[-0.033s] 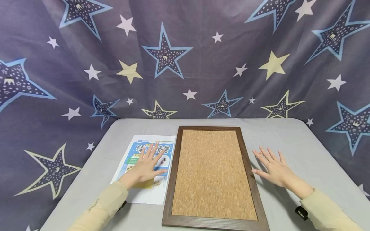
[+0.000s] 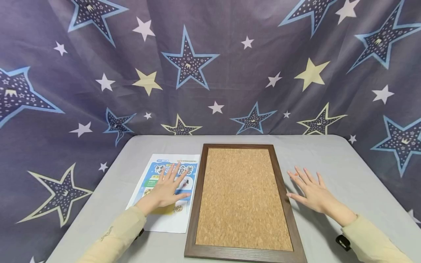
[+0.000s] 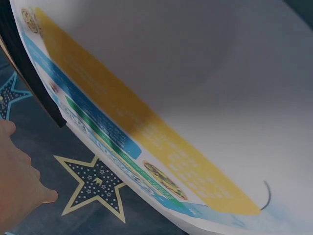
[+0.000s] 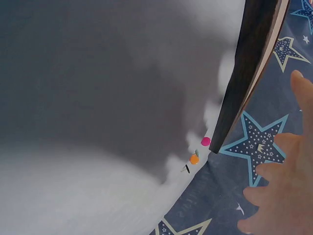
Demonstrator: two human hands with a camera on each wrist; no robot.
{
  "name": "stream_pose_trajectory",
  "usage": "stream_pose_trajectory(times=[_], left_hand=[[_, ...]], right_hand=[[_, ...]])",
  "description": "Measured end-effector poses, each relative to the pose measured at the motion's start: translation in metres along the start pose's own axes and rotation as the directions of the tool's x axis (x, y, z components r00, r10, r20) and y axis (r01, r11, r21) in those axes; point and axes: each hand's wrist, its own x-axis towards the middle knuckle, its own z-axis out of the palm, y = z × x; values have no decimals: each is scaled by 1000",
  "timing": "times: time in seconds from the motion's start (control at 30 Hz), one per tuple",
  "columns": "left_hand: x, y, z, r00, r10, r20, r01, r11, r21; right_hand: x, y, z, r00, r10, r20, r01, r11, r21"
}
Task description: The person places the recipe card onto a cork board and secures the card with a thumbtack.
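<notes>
A framed cork board (image 2: 243, 197) with a dark brown wooden frame lies upright-wise on the grey table. Left of it lies a printed sheet (image 2: 169, 223), white with blue, green and yellow areas and large lettering. Fingers spread, my left hand (image 2: 163, 191) is over this sheet and covers part of the print. My right hand (image 2: 314, 191), palm down with straight fingers, is beside the board's right edge and grips nothing. In the right wrist view, a pink round piece (image 4: 206, 141), an orange one (image 4: 194, 159) and a small dark piece (image 4: 187, 169) lie near the frame's far corner.
The table (image 2: 332, 157) has a pale grey cover and rounded far corners. A dark cloth (image 2: 227, 91) with star prints hangs behind it and along both sides. Dark wrist devices show under both sleeves, the right one (image 2: 343, 242) more fully.
</notes>
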Motion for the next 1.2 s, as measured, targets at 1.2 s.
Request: stream_pose_trajectory(times=[1.2], left_hand=[[-36,-40,-2,998,-47,-45,44,997,-61]], right_hand=[[-1,-10,12,984,-176,-16,177,982,68]])
